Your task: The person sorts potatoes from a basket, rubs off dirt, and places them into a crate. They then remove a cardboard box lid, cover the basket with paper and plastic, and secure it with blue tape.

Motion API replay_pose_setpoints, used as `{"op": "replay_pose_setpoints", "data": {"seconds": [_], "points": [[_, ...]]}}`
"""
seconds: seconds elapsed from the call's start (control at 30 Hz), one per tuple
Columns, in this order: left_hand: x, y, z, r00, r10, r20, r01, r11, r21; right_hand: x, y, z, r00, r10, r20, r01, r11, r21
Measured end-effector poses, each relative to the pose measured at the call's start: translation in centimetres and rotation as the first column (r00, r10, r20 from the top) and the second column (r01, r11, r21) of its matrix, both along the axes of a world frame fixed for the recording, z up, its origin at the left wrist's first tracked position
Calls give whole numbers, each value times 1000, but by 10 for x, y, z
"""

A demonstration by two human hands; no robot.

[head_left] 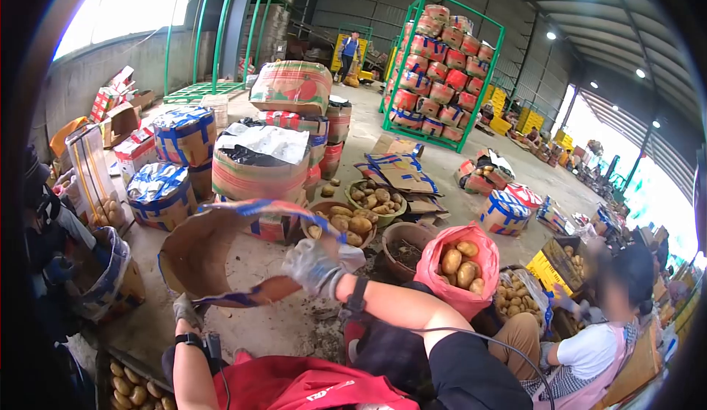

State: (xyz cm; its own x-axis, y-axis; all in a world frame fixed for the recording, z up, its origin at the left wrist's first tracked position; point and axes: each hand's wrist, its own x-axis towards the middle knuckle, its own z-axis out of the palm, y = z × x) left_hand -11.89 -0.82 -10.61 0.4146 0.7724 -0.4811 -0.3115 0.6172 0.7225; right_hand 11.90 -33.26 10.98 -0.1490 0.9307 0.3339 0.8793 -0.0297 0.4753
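Both my gloved hands hold a round, open cardboard drum (221, 255) tipped on its side, its brown inside facing me. My left hand (185, 310) grips the lower rim near my knee. My right hand (313, 266) grips the right side of the rim. The drum looks empty inside. Its outer wall has blue tape and red print. A red cloth (294, 384) lies over my lap.
Baskets of potatoes (375, 198) stand ahead, beside a red bag of potatoes (460, 266). Taped cardboard drums (258, 159) are stacked on the concrete floor. A green rack (442, 64) holds red sacks. A seated person (589, 336) works at my right; another person (350, 49) stands far back.
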Motion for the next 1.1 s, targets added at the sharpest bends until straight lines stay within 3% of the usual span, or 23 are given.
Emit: {"op": "replay_pose_setpoints", "data": {"seconds": [0.03, 0.07, 0.13, 0.17, 0.23, 0.33, 0.37, 0.4, 0.47, 0.5, 0.53, 0.6, 0.7, 0.83, 0.93, 1.0, 1.1], "points": [[0, 0, -1, 992, 79, 96, -70, 993, -97, 1, -14, 10, 997, -23, 76, 16, 996, 87], [1, -2, -2, 993, 72, 92, -63, 993, -96, 4, -22, 16, 997, -30, 72, 24, 996, 87], [5, -7, -2, 980, 62, 190, -26, 982, -189, 7, -32, 25, 985, 81, 149, -129, 928, 349], [8, -4, -7, 980, 57, 189, -22, 983, -184, 6, -34, 25, 985, 42, 167, -101, 928, 360], [12, 7, -22, 923, -225, 311, 263, 961, -85, 11, -36, 37, 986, 39, 163, -105, 903, 417], [17, -60, 29, 867, -363, 341, 405, 912, -58, 18, -40, 47, 988, 27, 151, -99, 862, 497], [14, -75, 48, 783, -544, 301, 551, 832, 69, 18, -45, 52, 988, 3, 155, -82, 859, 506], [21, -78, 53, 783, -543, 303, 548, 833, 76, 19, -50, 55, 987, -22, 158, -63, 855, 514], [33, -80, 58, 801, -335, 497, 421, 905, -68, 20, -57, 60, 984, -53, 168, -40, 863, 503], [37, -69, 57, 773, -291, 564, 384, 922, -51, 18, -62, 68, 984, -23, 174, -76, 837, 543], [35, -57, 56, 750, -338, 569, 400, 916, 18, 17, -69, 74, 983, 7, 181, -113, 807, 579], [36, -87, 103, 782, -275, 559, 184, 959, 214, 19, -82, 72, 992, -4, 129, -70, 822, 564], [38, -105, 128, 780, -211, 589, 68, 965, 254, 30, -91, 62, 976, -208, 66, 127, 790, 600], [26, -96, 119, 772, -263, 579, 94, 948, 305, 22, -89, 82, 937, -295, 185, 110, 754, 647], [16, -105, 126, 791, -291, 538, 171, 950, 262, 11, -83, 84, 932, -336, 133, 163, 720, 675], [14, -104, 119, 764, -185, 618, 39, 970, 242, 10, -81, 87, 942, -315, 112, 173, 746, 643], [5, -105, 120, 772, -166, 614, 28, 973, 228, 9, -78, 87, 952, -252, 174, 133, 851, 508]]}}
